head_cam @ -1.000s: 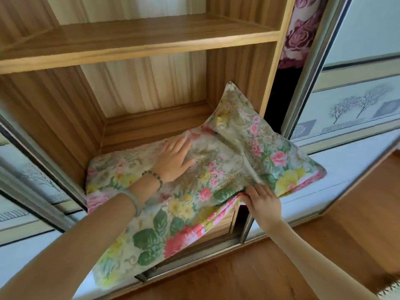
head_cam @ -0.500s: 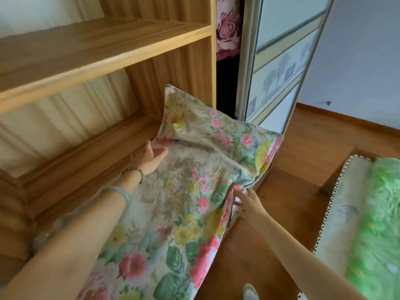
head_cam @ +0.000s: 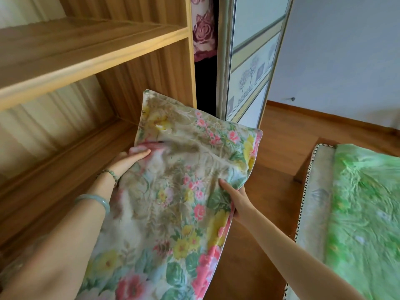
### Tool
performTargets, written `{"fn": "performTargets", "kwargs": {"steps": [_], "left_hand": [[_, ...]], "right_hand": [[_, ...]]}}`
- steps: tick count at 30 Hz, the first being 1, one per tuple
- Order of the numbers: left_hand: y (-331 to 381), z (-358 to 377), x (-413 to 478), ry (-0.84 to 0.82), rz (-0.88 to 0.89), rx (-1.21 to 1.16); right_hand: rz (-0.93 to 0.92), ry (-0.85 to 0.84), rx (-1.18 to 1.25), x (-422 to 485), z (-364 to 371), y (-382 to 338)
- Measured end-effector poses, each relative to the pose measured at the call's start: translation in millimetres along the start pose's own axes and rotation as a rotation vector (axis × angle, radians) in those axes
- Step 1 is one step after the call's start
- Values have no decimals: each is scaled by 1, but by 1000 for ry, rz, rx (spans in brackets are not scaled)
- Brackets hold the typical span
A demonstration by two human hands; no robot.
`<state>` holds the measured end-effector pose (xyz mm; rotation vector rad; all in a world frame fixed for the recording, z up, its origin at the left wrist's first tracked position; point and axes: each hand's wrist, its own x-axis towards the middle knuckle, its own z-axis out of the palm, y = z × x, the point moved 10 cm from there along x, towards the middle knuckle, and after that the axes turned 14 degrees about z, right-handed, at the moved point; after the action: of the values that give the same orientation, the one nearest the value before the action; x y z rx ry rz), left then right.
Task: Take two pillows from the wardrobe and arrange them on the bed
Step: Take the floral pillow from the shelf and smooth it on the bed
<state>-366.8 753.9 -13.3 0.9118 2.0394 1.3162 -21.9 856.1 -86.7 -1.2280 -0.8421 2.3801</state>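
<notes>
Pillow (head_cam: 173,191) came farther out of wardrobe (head_cam: 86,61), toward bed (head_cam: 357,213). Left hand (head_cam: 127,161) gripped its left edge, right hand (head_cam: 236,198) pinched right edge; pillow spanned between.

Wood-grain shelf (head_cam: 86,53) upper left, paler striped back panel (head_cam: 54,118) behind it. Sliding door (head_cam: 249,68) right of the shelves: metal frame, tree motif, yellow band. Rose-print fabric (head_cam: 203,29) in the dark gap between them. Pale wall (head_cam: 346,50), wood skirting (head_cam: 324,114), brown wood floor (head_cam: 281,148). Daylight, soft.
</notes>
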Motion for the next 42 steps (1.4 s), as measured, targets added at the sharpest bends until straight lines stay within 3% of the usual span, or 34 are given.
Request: {"fn": "performTargets", "kwargs": {"steps": [2,9,14,20,24,31,42], "left_hand": [[12,8,-9,-24,46,-89],[96,36,-75,-49,469,-45],[153,82,-117,-56,674,-49],[185,161,-128,84,859,66],[179,240,-111,-84,726,-70],[219,349,-103,-348,711,-211],[270,473,-166,-811,813,-361]], "right_hand": [[-20,1,-14,-6,-8,0],[-94,70,0,-35,-56,-15],[-242,149,-4,-68,-105,-60],[-439,288,-93,-123,-182,-131],[-538,403,-119,-162,-243,-153],[-658,625,-91,-241,-325,-176],[-723,1029,141,-389,-371,-76]]}}
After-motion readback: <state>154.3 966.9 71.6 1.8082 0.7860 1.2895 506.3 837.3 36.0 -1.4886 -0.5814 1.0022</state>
